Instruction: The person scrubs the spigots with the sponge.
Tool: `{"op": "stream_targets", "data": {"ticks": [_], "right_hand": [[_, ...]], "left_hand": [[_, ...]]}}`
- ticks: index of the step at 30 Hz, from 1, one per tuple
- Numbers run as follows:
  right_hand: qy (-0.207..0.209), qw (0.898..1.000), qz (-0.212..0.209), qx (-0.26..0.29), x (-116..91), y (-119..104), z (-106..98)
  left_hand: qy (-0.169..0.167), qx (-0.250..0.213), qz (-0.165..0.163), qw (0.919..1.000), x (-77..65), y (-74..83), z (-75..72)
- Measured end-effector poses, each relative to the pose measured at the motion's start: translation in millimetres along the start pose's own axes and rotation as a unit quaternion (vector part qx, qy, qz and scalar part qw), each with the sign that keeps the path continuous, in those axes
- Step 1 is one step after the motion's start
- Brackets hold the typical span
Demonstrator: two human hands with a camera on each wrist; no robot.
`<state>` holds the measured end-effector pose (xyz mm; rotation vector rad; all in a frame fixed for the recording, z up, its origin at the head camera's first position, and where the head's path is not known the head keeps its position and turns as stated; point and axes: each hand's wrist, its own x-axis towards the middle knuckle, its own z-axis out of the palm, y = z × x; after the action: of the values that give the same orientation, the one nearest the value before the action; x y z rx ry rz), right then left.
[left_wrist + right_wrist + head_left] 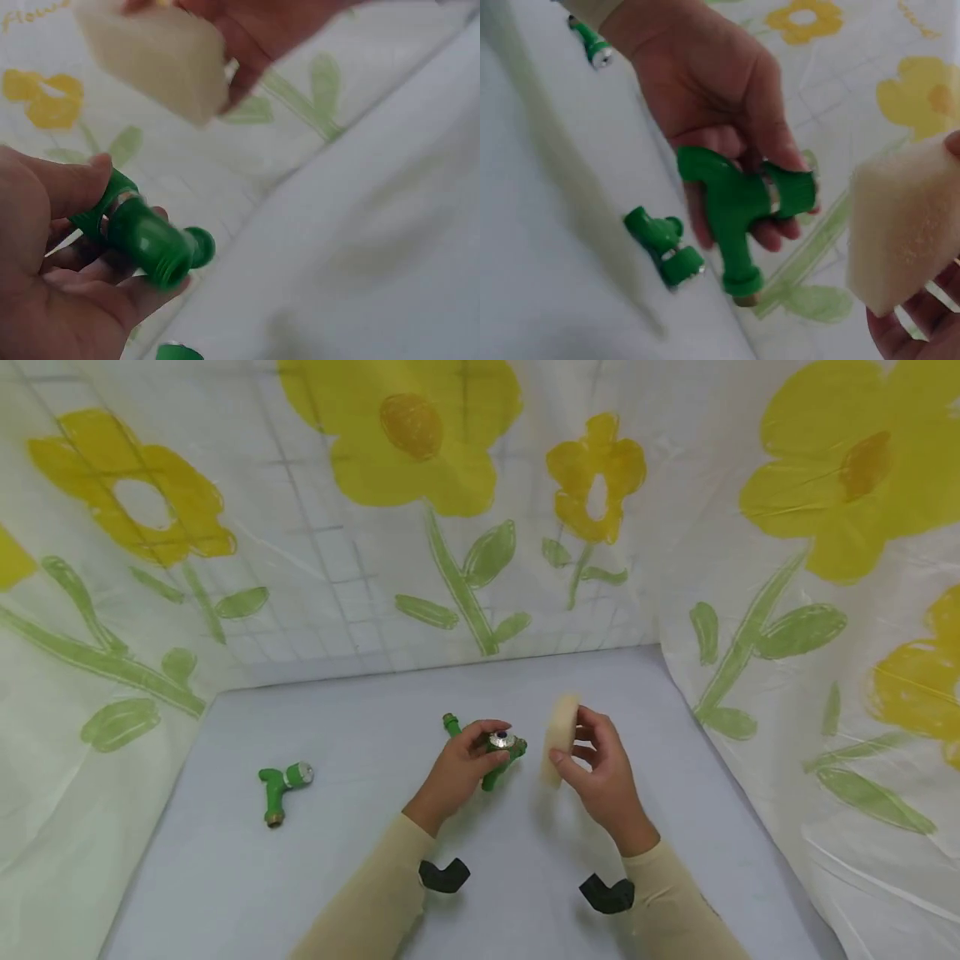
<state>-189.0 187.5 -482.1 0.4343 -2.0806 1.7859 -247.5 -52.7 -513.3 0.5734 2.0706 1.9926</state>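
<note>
My left hand grips a green tap by its knob end, thumb on one side and fingers on the other. The tap has a silver band, a silver knob cap and a brass threaded end; in the left wrist view its green spout faces the camera. To the right, my right hand holds a cream sponge block on edge between thumb and fingers. Tap and sponge are both raised above the table, a small gap apart. In the right wrist view the sponge shows a pitted face.
A second green tap lies on the left of the pale table. A third tap lies behind my left hand, partly hidden by it. White sheeting with painted yellow flowers walls the table at the back and sides.
</note>
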Motion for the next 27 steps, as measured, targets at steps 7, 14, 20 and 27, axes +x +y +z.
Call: {"op": "stream_targets", "data": {"ticks": [7,14,20,27], "right_hand": [[-0.051,0.993,-0.011,-0.105,-2,6,19],[-0.074,0.984,-0.043,-0.156,-4,8,28],[-0.075,0.984,-0.054,-0.153,-5,3,37],[-0.097,0.981,-0.096,-0.138,-6,-5,49]], "left_hand": [[0.032,-0.123,0.018,0.9918,-5.1,19.6,0.4],[0.024,-0.214,0.02,0.9763,-12.8,23.5,-2.2],[0.025,-0.225,0.029,0.9736,-20.6,28.0,-8.8],[0.061,-0.209,0.049,0.9749,-26.1,31.4,-16.2]]}}
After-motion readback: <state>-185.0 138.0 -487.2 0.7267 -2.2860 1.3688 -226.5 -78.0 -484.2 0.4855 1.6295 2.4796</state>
